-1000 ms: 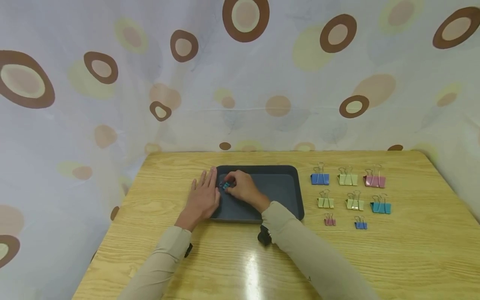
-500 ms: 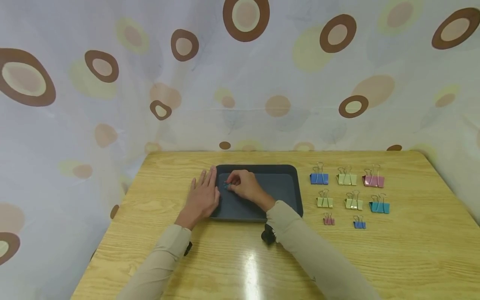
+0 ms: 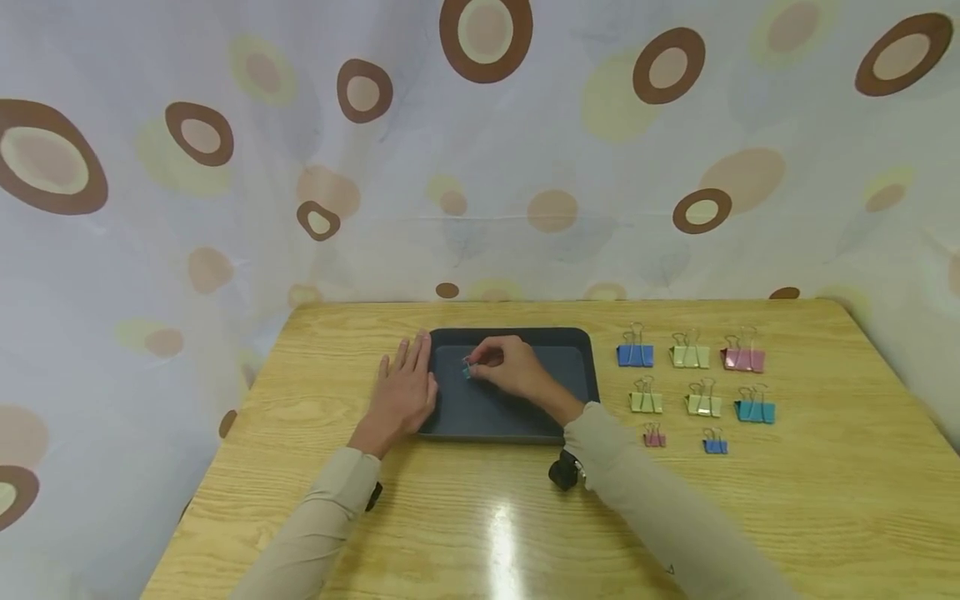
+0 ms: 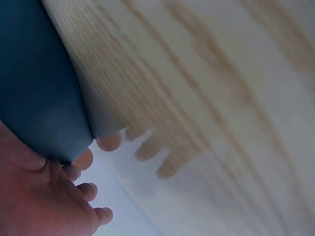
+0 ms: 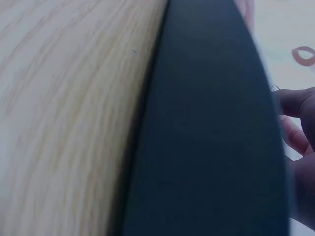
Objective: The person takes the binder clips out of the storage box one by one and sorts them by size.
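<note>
Over the left part of a dark shallow tray [image 3: 525,417], my right hand [image 3: 510,367] pinches a small teal binder clip [image 3: 467,372] between thumb and fingers. My left hand [image 3: 403,392] lies along the tray's left rim with its fingers stretched out. In the left wrist view, that left hand [image 4: 44,196] is against the dark tray side [image 4: 39,88]. The right wrist view is mostly filled by the tray wall [image 5: 211,123]; part of the right hand [image 5: 302,128] shows beyond it, and the clip is mostly hidden there.
Right of the tray, binder clips stand in three rows on the wooden table [image 3: 450,517]: blue [image 3: 635,356], pale green [image 3: 690,357] and pink [image 3: 743,360] at the back, several others in front, including a teal one [image 3: 754,412]. A patterned cloth [image 3: 480,167] hangs behind.
My right hand has moved right, away from the tray's left side, carrying the small teal binder clip. My left hand has stayed on the rim.
</note>
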`<state>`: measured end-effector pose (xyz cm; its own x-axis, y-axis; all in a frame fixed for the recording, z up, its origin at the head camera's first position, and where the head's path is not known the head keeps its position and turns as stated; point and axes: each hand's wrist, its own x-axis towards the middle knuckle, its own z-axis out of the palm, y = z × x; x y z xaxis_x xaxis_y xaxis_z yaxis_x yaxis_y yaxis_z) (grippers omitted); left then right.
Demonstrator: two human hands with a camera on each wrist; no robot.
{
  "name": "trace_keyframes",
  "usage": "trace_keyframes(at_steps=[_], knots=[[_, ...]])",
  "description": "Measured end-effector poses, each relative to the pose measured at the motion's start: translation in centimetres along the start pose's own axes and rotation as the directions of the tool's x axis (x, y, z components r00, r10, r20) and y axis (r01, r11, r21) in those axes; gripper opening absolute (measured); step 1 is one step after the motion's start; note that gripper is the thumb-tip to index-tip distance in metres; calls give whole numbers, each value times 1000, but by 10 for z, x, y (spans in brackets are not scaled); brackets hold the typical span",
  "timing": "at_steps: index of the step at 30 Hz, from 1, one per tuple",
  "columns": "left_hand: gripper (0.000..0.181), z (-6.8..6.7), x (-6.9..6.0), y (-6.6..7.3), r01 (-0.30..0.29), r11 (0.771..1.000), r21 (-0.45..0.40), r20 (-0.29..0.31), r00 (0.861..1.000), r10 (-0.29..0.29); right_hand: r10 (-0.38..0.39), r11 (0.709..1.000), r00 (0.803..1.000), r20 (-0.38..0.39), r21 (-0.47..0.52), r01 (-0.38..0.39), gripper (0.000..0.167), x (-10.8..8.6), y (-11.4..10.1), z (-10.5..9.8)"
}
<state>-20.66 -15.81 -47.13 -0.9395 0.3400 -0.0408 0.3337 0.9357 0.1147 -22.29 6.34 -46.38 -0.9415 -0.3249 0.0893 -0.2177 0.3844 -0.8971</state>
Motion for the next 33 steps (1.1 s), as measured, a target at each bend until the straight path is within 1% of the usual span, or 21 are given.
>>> trace_keyframes(at_steps=[5,7,10,13,15,17,19,21,26,29,33], knots=[[63,0,2,0,-17,1000,-9,-36,999,17,-8,999,1000,11,41,8,8,-9,1,-18],[64,0,2,1,-25,1000,-18,-35,999,25,0,999,1000,15,47,-1,8,-15,3,-25],[63,2,2,1,-25,1000,-9,-13,1000,25,-2,1000,1000,8,24,2,8,-25,8,-31],[63,4,2,1,-27,1000,3,-5,1000,27,-29,1000,998,-47,-2,29,8,-35,8,-36],[63,5,3,0,-35,999,-1,-11,999,35,-52,999,993,-101,-8,52,7,-42,6,-40],[63,5,2,0,-39,999,-8,-13,999,39,-82,997,987,-139,-2,82,8,-47,3,-43],[63,5,1,-1,-35,999,-11,-9,999,35,-107,993,983,-149,25,112,9,-53,0,-46],[63,5,0,-2,-28,999,-17,-3,1000,28,-118,990,983,-140,59,127,10,-59,-3,-51],[63,3,-3,-2,-20,999,-31,-2,1000,20,-112,986,985,-134,109,127,12,-80,-6,-64],[63,3,-4,-3,-19,999,-29,-2,1000,18,-103,987,983,-150,106,120,11,-95,-5,-72],[64,4,-6,-2,-15,1000,-25,-9,1000,15,-68,989,982,-177,116,89,11,-115,-4,-81]])
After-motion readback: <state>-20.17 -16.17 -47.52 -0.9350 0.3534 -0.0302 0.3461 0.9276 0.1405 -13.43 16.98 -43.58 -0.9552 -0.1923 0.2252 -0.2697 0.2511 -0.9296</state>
